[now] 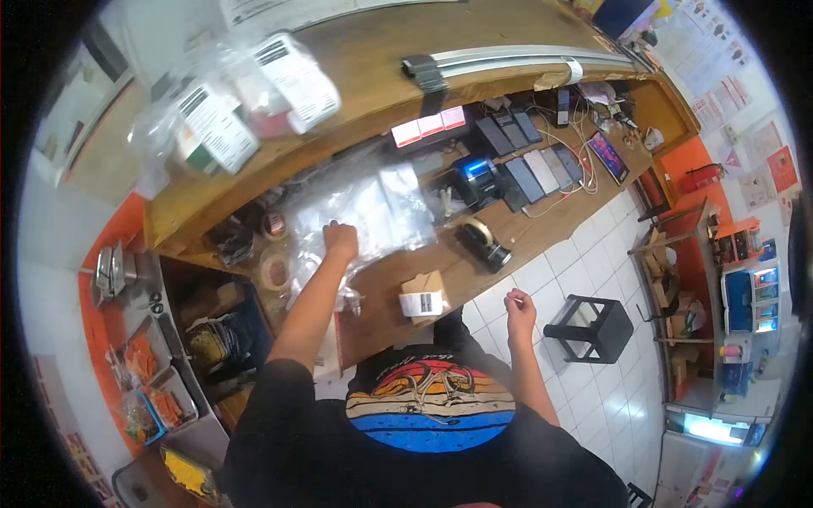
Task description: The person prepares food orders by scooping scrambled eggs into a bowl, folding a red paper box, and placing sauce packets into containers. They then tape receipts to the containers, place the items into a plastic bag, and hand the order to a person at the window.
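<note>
My left hand point(340, 240) reaches onto a spread of clear plastic bags point(385, 207) on the wooden desk. Its fingers are curled down against the plastic, closed on a bag. Off the desk's front edge, my right hand point(520, 311) is raised over the floor with the fingers curled in; I see nothing in it. Between the two hands, a small brown cardboard box point(423, 296) with a white printed label sits at the desk edge. Beyond it to the right is a black tape dispenser point(484, 244) with a roll of tape.
A raised wooden shelf point(364, 76) holds labelled plastic-wrapped parcels point(254, 102). Several phones point(542, 169) with cables and a black label printer point(476, 179) stand at the back right. Tape rolls point(273, 269) lie left. A black stool point(593, 328) is on the tiled floor.
</note>
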Motion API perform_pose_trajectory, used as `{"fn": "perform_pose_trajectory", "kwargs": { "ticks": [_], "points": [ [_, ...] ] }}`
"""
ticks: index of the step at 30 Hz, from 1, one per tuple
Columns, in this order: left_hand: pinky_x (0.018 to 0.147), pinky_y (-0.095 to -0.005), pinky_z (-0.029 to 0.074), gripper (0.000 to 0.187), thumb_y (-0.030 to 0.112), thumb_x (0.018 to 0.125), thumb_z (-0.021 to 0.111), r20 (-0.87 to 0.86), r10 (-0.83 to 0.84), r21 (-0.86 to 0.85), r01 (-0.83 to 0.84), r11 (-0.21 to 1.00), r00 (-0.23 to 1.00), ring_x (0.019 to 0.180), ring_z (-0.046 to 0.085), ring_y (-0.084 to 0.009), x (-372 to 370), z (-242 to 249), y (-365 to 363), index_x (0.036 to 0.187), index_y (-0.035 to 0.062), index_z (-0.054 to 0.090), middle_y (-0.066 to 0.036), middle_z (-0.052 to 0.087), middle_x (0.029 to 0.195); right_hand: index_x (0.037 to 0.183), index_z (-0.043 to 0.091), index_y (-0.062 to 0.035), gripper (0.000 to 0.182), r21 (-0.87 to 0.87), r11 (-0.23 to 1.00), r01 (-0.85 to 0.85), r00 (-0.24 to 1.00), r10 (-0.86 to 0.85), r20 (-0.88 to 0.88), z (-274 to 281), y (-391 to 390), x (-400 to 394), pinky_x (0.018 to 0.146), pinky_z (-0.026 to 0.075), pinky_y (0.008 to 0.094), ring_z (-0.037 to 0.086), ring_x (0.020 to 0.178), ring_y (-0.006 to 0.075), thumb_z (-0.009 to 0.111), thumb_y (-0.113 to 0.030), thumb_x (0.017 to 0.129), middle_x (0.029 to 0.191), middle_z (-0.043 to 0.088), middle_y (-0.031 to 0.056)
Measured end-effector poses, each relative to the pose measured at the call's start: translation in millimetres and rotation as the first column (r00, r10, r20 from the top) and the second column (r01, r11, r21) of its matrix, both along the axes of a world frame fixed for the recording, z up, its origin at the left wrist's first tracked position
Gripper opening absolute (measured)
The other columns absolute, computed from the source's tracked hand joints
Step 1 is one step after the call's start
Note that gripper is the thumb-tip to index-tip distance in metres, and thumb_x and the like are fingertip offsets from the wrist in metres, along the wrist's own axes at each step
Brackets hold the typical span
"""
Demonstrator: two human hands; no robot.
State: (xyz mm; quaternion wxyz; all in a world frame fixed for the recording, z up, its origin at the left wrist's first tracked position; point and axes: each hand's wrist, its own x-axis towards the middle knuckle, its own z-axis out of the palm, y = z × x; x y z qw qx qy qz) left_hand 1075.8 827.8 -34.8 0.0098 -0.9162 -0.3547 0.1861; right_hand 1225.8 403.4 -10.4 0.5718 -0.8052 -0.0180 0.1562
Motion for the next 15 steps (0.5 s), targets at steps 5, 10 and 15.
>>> {"fn": "perform_pose_trajectory", "kwargs": {
  "ticks": [5, 10, 15],
  "points": [
    [0.083, -0.0432, 0.049, 0.017, 0.013, 0.08, 0.057, 0.065, 0.039, 0.032, -0.041, 0.999, 0.997, 0.101, 0.06, -0.0281, -7, -24, 11, 0.084, 0.009, 0.073, -0.008, 0.071, 0.094, 0.096, 0.064, -0.0012, 0.012, 0.023, 0.982, -0.186, 0.976, 0.188, -0.108, -1, 14, 76, 0.077, 0.047, 0.0265, 0.059, 0.085, 0.0137, 0.063, -0.004, 0.084, 0.118, 0.062, 0.0112],
    [0.08, -0.0405, 0.05, 0.014, 0.013, 0.08, 0.058, 0.294, 0.056, 0.018, -0.064, 0.998, 0.954, 0.092, 0.061, -0.0311, -11, 20, -5, 0.08, 0.0099, 0.072, -0.012, 0.07, 0.092, 0.097, 0.064, -0.0014, 0.01, 0.063, 0.899, -0.434, 0.886, 0.438, -0.151, 15, 39, 152, 0.078, 0.046, 0.0259, 0.059, 0.084, 0.0118, 0.063, -0.006, 0.087, 0.101, 0.066, 0.0061],
    [0.071, -0.0298, 0.043, 0.015, 0.019, 0.091, 0.057, 0.751, 0.546, -0.472, -0.276, 0.837, 0.371, 0.079, 0.053, -0.0147, -16, 48, 11, 0.083, 0.0072, 0.062, -0.003, 0.057, 0.076, 0.099, 0.064, -0.0028, 0.011, 0.166, 0.786, -0.596, 0.788, 0.612, -0.07, 35, 71, 180, 0.082, 0.046, 0.0256, 0.059, 0.089, 0.0111, 0.062, -0.005, 0.089, 0.099, 0.066, 0.0051]
  ]
}}
